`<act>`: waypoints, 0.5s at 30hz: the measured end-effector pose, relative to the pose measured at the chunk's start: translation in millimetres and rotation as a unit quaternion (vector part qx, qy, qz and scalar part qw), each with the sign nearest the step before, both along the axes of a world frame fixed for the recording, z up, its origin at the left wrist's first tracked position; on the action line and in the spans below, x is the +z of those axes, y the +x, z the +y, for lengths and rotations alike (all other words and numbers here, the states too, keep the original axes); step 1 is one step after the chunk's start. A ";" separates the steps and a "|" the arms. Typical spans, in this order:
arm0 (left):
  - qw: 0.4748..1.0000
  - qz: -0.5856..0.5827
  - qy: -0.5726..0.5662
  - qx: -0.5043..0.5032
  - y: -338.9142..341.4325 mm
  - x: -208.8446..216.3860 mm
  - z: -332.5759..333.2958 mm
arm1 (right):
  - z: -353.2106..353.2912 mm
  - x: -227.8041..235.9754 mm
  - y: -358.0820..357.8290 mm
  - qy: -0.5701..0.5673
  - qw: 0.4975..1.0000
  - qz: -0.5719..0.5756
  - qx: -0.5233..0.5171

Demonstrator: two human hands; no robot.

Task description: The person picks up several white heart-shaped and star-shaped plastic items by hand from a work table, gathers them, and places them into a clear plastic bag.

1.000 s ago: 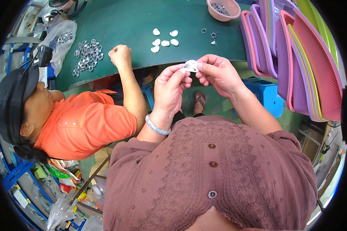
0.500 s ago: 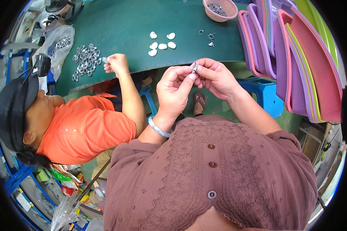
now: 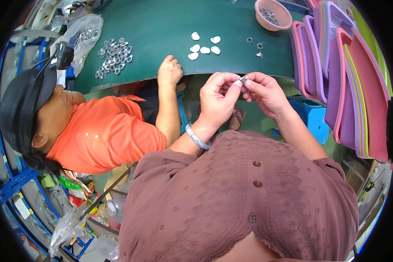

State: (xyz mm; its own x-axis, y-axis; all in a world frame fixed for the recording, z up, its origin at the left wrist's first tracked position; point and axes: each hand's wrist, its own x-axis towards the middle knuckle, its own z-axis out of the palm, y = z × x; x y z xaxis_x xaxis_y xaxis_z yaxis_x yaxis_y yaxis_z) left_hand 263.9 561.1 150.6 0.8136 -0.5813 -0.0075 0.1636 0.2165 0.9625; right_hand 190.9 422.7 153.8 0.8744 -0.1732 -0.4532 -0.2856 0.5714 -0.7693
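In front of my chest, just off the table's near edge, both hands meet at a small shiny grey piece (image 3: 243, 80), perhaps a ring; fingers hide most of it. My left hand (image 3: 219, 97), with a pale bracelet (image 3: 197, 137) on its wrist, pinches it between thumb and forefinger. From the other side my right hand (image 3: 266, 94) also grips it with thumb and fingertips. Beyond them on the green table (image 3: 161, 30) lie several white, rounded, shell-like pieces (image 3: 205, 50). Farther right are a few loose grey rings (image 3: 260, 46).
To my left sits a co-worker in an orange shirt (image 3: 113, 139), one closed hand (image 3: 170, 72) at the table edge. Grey rings (image 3: 115, 56) lie heaped beside a clear bag (image 3: 89, 35). A pink bowl (image 3: 273, 15), stacked coloured baskets (image 3: 336, 87) and a blue stool (image 3: 310, 118) stand right.
The whole view has shifted, with the table things now farther right. My hands have turned the small grey piece. The co-worker's hand has moved right, away from the ring heap.
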 end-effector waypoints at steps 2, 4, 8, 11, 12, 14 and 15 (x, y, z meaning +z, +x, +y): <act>1.000 -0.005 0.023 0.008 0.4 -1.7 1.7 | 1.5 -1.2 -1.7 -0.012 1.000 0.004 0.007; 1.000 0.009 0.029 0.006 0.0 -2.6 1.7 | 1.6 -3.0 -3.3 -0.033 0.999 0.011 0.013; 0.999 -0.001 0.043 0.027 -2.3 -12.5 1.1 | 1.9 -4.7 -6.6 -0.042 0.999 0.013 0.019; 0.998 0.011 0.053 0.026 -5.5 -12.2 0.8 | 1.5 -7.9 -9.8 -0.047 0.998 0.020 0.021; 0.998 0.012 0.055 0.026 -6.4 -11.3 0.9 | 1.3 -8.8 -10.6 -0.048 0.998 0.021 0.024; 0.998 0.015 0.061 0.025 -8.0 -9.4 1.3 | 0.8 -10.4 -12.1 -0.048 0.998 0.022 0.028; 0.997 0.010 0.067 0.023 -8.2 -9.2 1.9 | 0.5 -11.0 -12.9 -0.048 0.998 0.023 0.029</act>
